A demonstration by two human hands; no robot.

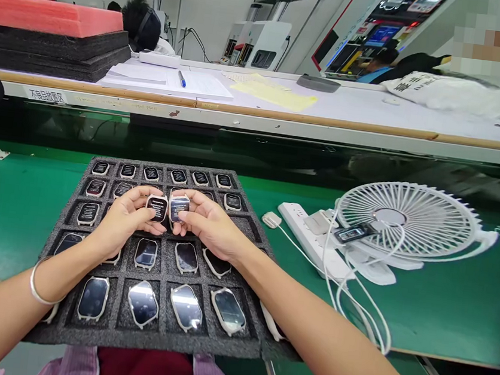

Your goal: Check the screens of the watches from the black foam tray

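Grey foam tray (53, 333) on the green counter (443, 318) serves as the landmark; its pockets carry rows of smartwatch bodies. Your left hand (122, 218) is clenched around one watch body (157, 207), thumb and fingers pinching its edges, raised just above the tray's second and third rows from the far edge. Your right hand (209, 225) grasps a second watch body (179, 208) in the same manner, just beside the first; the two pieces nearly touch, left of the tray's midline and right of it respectively. Each held watch sits directly at its own fingertips, its labelled back turned up toward you, its long axis running from the tray's near edge to its far edge. The far rows lie back up, like the held pair; the watches (143, 303) in the near rows lie with glossy faces up. The tray pockets directly under your hands are partly hidden, so you cannot tell which are vacant. To the right of the tray lie a white power strip (311, 239) and a white desk fan (409, 220).
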